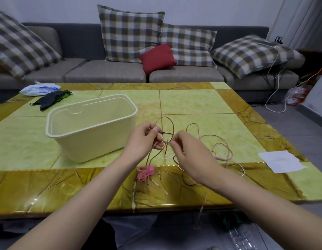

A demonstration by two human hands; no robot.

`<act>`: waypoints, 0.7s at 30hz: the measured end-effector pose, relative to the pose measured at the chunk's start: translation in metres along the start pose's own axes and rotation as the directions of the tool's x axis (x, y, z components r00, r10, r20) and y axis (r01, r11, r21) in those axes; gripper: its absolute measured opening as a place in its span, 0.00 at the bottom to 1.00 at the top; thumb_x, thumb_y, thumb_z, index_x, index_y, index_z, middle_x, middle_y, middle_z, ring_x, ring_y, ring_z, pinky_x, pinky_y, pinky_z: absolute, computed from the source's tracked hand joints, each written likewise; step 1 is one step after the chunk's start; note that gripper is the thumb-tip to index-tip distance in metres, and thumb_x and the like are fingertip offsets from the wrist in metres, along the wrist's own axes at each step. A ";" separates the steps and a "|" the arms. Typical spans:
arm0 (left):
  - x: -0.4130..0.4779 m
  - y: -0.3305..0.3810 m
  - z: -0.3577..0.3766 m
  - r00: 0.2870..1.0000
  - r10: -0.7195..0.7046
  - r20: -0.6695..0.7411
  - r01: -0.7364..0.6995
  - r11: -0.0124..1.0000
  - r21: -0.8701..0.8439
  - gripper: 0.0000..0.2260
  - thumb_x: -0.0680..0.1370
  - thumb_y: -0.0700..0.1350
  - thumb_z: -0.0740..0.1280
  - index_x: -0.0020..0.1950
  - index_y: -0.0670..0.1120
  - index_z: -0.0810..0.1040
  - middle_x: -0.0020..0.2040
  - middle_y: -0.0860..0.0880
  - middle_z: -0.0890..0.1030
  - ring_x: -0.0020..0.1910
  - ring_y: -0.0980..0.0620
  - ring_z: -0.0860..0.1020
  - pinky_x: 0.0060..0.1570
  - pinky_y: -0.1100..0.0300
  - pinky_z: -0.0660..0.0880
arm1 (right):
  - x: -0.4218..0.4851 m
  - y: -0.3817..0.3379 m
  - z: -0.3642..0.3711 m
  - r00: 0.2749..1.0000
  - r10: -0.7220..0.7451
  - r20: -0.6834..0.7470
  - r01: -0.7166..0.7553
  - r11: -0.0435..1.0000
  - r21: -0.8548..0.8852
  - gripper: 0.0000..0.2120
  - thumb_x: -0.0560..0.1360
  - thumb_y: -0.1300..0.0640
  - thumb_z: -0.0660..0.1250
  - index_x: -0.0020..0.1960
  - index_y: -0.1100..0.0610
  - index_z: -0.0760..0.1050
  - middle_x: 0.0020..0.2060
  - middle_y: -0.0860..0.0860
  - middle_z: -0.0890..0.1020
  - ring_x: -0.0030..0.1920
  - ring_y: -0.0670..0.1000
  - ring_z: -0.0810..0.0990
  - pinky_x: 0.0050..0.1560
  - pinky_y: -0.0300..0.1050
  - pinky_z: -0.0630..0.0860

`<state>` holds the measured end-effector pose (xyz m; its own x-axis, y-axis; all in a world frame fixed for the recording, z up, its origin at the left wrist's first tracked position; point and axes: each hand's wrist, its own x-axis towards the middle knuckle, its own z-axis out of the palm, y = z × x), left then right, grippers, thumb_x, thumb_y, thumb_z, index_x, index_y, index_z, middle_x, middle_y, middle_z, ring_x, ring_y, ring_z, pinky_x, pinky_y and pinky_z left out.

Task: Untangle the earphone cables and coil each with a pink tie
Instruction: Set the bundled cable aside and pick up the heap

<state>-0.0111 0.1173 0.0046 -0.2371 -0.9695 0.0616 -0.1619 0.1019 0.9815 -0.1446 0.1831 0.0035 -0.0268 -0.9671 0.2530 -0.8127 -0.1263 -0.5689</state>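
Earphone cables [207, 141]: thin, pale pink, tangled in loose loops, centre to centre right of frame. Partly lifted off table [192, 105]; one strand hung over near edge. Cable count not discernible in tangle. Left hand [144, 139] pinched strand near dark junction. Right hand [189, 154] pinched strand just beside it. Pink ties [145, 173]: small bunch below hands, number unclear. One cream bin [91, 127] left of centre; one paper sheet [282, 161] at right.

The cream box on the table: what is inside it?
Nothing shows inside the cream box; only its bare inner walls can be seen. Its near wall covers at least the near part of the bottom, so a small flat thing lying there would stay hidden.
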 end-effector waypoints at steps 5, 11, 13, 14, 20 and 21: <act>-0.005 0.005 0.007 0.998 0.011 0.068 -0.009 1.000 -0.026 0.10 0.82 0.39 0.57 0.43 0.43 0.75 0.33 0.48 0.77 0.29 0.55 0.78 0.32 0.66 0.76 | -0.002 -0.002 0.011 0.994 0.091 0.067 -0.098 0.989 0.107 0.18 0.77 0.44 0.62 0.61 0.52 0.63 0.44 0.47 0.76 0.45 0.50 0.76 0.48 0.48 0.73; -0.011 0.007 0.007 0.989 0.055 0.134 -0.062 0.997 0.051 0.09 0.82 0.40 0.57 0.47 0.42 0.76 0.33 0.48 0.75 0.23 0.56 0.70 0.31 0.62 0.73 | 0.002 0.011 0.012 0.991 0.016 0.132 -0.004 0.996 -0.087 0.06 0.77 0.52 0.64 0.51 0.52 0.78 0.46 0.48 0.81 0.49 0.51 0.78 0.46 0.45 0.71; -0.011 0.005 0.004 0.993 0.045 0.107 -0.053 0.996 0.074 0.07 0.81 0.41 0.58 0.48 0.43 0.75 0.36 0.48 0.73 0.22 0.57 0.68 0.30 0.61 0.73 | 0.002 0.015 0.007 0.993 0.045 0.113 -0.034 0.995 -0.092 0.07 0.78 0.56 0.63 0.52 0.53 0.79 0.47 0.49 0.82 0.50 0.50 0.78 0.48 0.44 0.72; -0.011 0.004 0.002 0.994 0.030 0.104 -0.039 0.996 0.083 0.05 0.81 0.42 0.60 0.48 0.44 0.75 0.37 0.48 0.73 0.22 0.57 0.69 0.31 0.59 0.74 | 0.003 0.018 0.004 0.993 0.060 0.106 -0.051 0.995 -0.086 0.08 0.78 0.57 0.62 0.53 0.54 0.79 0.48 0.49 0.83 0.49 0.50 0.78 0.49 0.43 0.72; -0.009 -0.005 -0.001 0.993 -0.011 0.118 -0.021 0.964 0.266 0.06 0.78 0.43 0.65 0.42 0.46 0.72 0.37 0.50 0.71 0.22 0.58 0.72 0.39 0.53 0.74 | 0.006 0.030 -0.003 0.992 0.095 0.087 -0.095 0.995 -0.005 0.09 0.77 0.60 0.64 0.54 0.56 0.79 0.41 0.48 0.79 0.40 0.45 0.75 0.44 0.36 0.69; -0.007 -0.007 -0.002 0.995 -0.018 0.098 -0.010 0.960 0.281 0.06 0.78 0.43 0.65 0.41 0.46 0.72 0.35 0.50 0.71 0.21 0.58 0.72 0.40 0.51 0.75 | 0.007 0.030 -0.005 0.993 0.098 0.067 -0.097 0.995 -0.011 0.09 0.77 0.59 0.64 0.55 0.56 0.79 0.40 0.48 0.78 0.41 0.45 0.75 0.45 0.36 0.69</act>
<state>-0.0062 0.1225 -0.0027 -0.3267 -0.9448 0.0257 -0.4225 0.1704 0.8902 -0.1722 0.1735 -0.0081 -0.0668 -0.9875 0.1429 -0.8125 -0.0293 -0.5823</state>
